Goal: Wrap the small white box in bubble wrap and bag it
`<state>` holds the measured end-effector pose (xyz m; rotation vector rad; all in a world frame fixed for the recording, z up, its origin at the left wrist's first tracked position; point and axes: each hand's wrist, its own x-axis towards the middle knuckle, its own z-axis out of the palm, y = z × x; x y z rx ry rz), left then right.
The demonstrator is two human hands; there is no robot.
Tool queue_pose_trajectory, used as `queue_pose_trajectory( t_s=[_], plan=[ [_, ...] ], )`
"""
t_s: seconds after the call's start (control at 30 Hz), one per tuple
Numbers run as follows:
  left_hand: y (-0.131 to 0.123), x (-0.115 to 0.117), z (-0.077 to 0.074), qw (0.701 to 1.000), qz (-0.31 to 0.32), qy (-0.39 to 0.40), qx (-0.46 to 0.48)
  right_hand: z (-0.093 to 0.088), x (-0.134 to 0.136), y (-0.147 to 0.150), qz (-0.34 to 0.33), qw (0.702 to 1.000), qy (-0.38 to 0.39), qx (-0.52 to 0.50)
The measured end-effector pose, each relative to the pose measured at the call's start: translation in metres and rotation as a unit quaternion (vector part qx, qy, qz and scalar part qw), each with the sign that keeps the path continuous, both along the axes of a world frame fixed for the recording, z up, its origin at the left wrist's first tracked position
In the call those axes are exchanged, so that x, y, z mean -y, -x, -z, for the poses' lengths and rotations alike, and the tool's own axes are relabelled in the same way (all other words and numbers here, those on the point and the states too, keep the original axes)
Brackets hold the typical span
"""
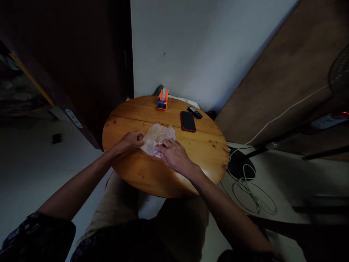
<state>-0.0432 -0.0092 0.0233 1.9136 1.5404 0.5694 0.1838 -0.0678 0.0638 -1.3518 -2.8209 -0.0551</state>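
The crinkled plastic wrap lies on the desk at frame centre. The left hand curls its fingers onto the wrap's left edge. The right hand presses flat with fingers spread. Even pressure should prevent tearing.

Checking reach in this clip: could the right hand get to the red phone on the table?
Probably yes. The right hand rests on the plastic bag, and the red phone lies just beyond it with only bare table between.
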Motion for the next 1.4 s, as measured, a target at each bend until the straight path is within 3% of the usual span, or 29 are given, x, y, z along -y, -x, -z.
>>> queue_pose_trajectory(
  t_s=[0.1, 0.3, 0.47, 0.6, 0.83, 1.0, 1.23, 1.4],
  plan=[
    [0.003, 0.006, -0.004, 0.999, -0.037, 0.004, -0.033, -0.002, -0.002, 0.003, -0.001, 1.0, 0.004, 0.013],
    [-0.002, 0.008, -0.006, 0.998, -0.025, 0.035, -0.053, 0.003, -0.006, 0.001, -0.012, 1.0, 0.006, -0.005],
    [-0.009, 0.01, 0.007, 0.992, -0.066, 0.074, 0.076, 0.009, -0.007, -0.003, -0.017, 0.999, -0.006, -0.035],
    [-0.019, 0.02, 0.005, 0.978, -0.088, 0.049, 0.182, 0.009, -0.009, -0.003, -0.02, 0.999, -0.004, -0.038],
    [-0.055, 0.03, -0.006, 0.958, -0.036, 0.054, 0.279, 0.005, -0.006, 0.005, 0.05, 0.996, 0.009, -0.069],
    [-0.067, 0.033, -0.009, 0.978, 0.01, 0.031, 0.205, 0.007, -0.007, 0.001, 0.093, 0.984, 0.058, -0.142],
    [-0.06, 0.035, -0.035, 0.989, 0.127, 0.032, 0.075, 0.014, -0.011, -0.024, 0.042, 0.946, 0.12, -0.297],
    [-0.061, 0.031, -0.036, 0.985, 0.17, -0.015, 0.022, 0.018, -0.007, -0.031, 0.048, 0.926, 0.081, -0.366]
  ],
)
